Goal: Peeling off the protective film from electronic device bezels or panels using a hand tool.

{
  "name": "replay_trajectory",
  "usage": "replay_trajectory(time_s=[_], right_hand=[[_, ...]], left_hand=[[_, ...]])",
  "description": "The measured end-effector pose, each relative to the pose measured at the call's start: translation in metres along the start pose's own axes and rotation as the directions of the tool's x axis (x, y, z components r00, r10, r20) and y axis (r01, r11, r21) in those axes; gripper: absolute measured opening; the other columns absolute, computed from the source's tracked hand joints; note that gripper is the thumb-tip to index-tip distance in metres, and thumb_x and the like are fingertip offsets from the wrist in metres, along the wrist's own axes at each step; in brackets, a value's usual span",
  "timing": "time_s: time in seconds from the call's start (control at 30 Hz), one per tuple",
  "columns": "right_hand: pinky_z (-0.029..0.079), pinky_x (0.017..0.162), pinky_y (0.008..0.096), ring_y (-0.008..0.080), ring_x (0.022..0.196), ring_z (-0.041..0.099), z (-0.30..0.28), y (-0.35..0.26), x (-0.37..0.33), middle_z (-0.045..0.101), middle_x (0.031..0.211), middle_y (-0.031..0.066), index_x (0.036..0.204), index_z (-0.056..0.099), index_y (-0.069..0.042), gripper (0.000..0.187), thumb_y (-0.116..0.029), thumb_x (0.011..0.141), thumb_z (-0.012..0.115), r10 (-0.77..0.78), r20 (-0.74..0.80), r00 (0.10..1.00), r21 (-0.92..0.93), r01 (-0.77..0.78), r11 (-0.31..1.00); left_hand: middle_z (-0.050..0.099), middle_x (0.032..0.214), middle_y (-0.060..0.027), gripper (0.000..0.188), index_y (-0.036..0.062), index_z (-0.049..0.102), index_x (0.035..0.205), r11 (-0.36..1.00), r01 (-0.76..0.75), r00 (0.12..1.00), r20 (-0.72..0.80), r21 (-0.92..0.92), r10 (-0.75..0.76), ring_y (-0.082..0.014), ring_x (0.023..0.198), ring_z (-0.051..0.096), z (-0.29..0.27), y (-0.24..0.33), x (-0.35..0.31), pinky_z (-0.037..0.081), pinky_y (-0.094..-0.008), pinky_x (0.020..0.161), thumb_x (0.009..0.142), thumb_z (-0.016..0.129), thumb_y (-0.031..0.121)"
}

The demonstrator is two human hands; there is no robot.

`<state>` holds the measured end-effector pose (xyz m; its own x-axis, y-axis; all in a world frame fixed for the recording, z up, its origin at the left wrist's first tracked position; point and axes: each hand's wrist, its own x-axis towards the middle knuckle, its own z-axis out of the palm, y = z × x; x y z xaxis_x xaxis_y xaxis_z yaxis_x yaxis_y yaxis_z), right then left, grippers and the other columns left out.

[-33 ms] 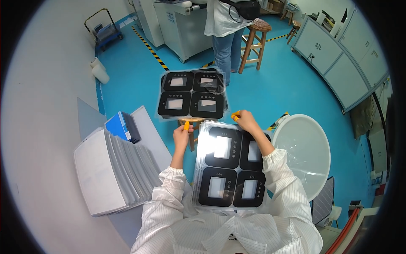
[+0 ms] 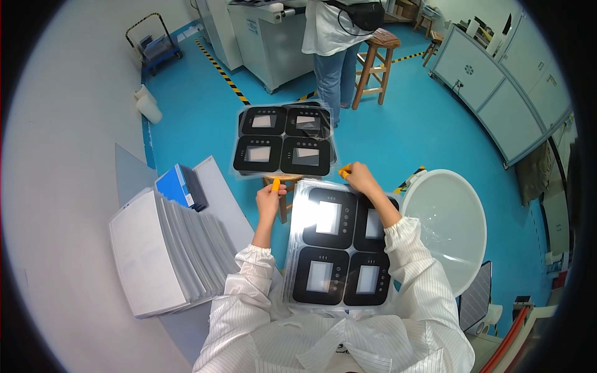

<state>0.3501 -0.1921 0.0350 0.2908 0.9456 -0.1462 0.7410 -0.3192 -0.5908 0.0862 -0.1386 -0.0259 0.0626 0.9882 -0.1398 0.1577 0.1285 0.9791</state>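
Both hands reach out past the far edge of a lap stack [image 2: 346, 248] of clear sheets, each printed with four black rounded panels, which rests across the person's thighs. Its longer side seems to run away from the body, leaning slightly right at the far end, though the lens bends the edges. The right hand [image 2: 362, 179] is the nearer one to this stack: its wrist passes over the far right corner, and its fingers extend ahead of that far edge. The left hand [image 2: 268, 198] stands just outside the far left corner, beside the sheets. Beyond both lies a second stack [image 2: 284, 137] of similar panel sheets on a wooden stool [image 2: 283, 210], straight ahead and a little left of the lap; its near edge is just ahead of the left fingers, and its near right corner is close to the right fingertips. A yellow finger cover shows on the left hand [image 2: 275, 184] and another on the right [image 2: 344, 173]. The fingers of each hand are bent, drawn in close to the thumb; whether either pinches a thin clear film I cannot tell. A white round tub [image 2: 445, 233] stands right of the lap, and a pile of white sheets [image 2: 171, 255] leans on the left.
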Motion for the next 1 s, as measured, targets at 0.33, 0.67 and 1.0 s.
replay_trajectory(time_s=[0.33,0.67,1.0], right_hand=[[0.048,0.063,0.0380,0.0306,0.069,0.064,0.024,-0.007,0.022,0.063,0.070,0.0235,0.072,0.064,0.008,0.030,-0.022,0.074,0.069,0.090,0.148,0.985,0.117,-0.108,0.987],[0.048,0.063,0.0379,0.0338,0.071,0.064,0.029,-0.010,0.012,0.062,0.072,0.0241,0.074,0.064,0.008,0.021,-0.012,0.076,0.067,-0.019,-0.103,0.994,0.166,0.036,0.985],[0.046,0.057,0.0382,0.0306,0.060,0.062,0.022,-0.011,0.011,0.061,0.064,0.0222,0.068,0.062,0.010,0.035,-0.022,0.072,0.074,0.097,0.064,0.993,0.124,-0.104,0.987]], left_hand=[[0.066,0.067,-0.0070,0.028,0.0000,0.068,0.075,0.981,0.175,0.983,-0.038,-0.088,-0.179,-0.0125,0.060,0.062,-0.002,0.000,0.020,0.047,-0.0236,0.056,0.083,0.043,0.009],[0.066,0.067,-0.0092,0.028,-0.0021,0.065,0.066,0.975,0.205,0.975,-0.074,-0.089,-0.212,-0.0150,0.061,0.063,0.006,0.007,0.018,0.049,-0.0251,0.057,0.080,0.041,0.004],[0.065,0.065,-0.0094,0.028,-0.0027,0.066,0.066,0.980,0.192,0.976,-0.091,-0.047,-0.195,-0.0148,0.060,0.063,0.003,0.003,0.017,0.048,-0.0249,0.056,0.079,0.043,0.004]])
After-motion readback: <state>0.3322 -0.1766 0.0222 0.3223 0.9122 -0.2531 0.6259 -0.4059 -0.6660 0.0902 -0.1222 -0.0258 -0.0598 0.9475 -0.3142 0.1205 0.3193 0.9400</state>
